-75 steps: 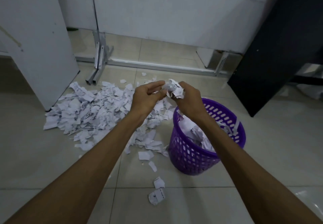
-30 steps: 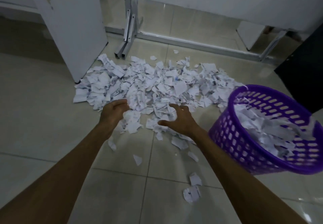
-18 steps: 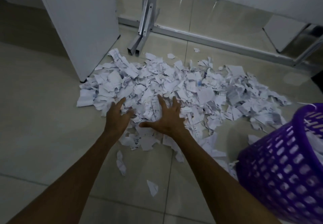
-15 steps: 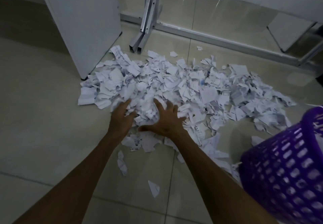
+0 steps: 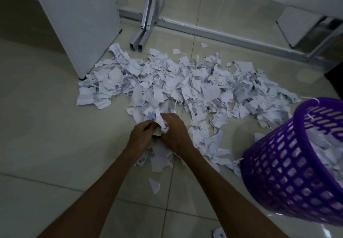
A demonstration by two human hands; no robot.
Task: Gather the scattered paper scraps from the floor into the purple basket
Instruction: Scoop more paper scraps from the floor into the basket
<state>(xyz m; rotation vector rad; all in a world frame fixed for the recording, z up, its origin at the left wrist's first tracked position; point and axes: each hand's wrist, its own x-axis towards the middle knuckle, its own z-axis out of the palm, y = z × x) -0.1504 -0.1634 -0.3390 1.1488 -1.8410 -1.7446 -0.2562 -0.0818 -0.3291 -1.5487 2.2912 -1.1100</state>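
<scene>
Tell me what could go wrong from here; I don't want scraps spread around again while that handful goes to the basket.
1. The left hand and right hand squeeze a loose handful of scraps between them; pieces may drop on the way.
2. The purple basket stands off to the right and already holds paper, so a hasty drop could spill over its rim.
3. The big pile remains on the floor.

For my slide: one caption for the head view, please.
Both hands bunch paper scraps beside the purple basket.
</scene>
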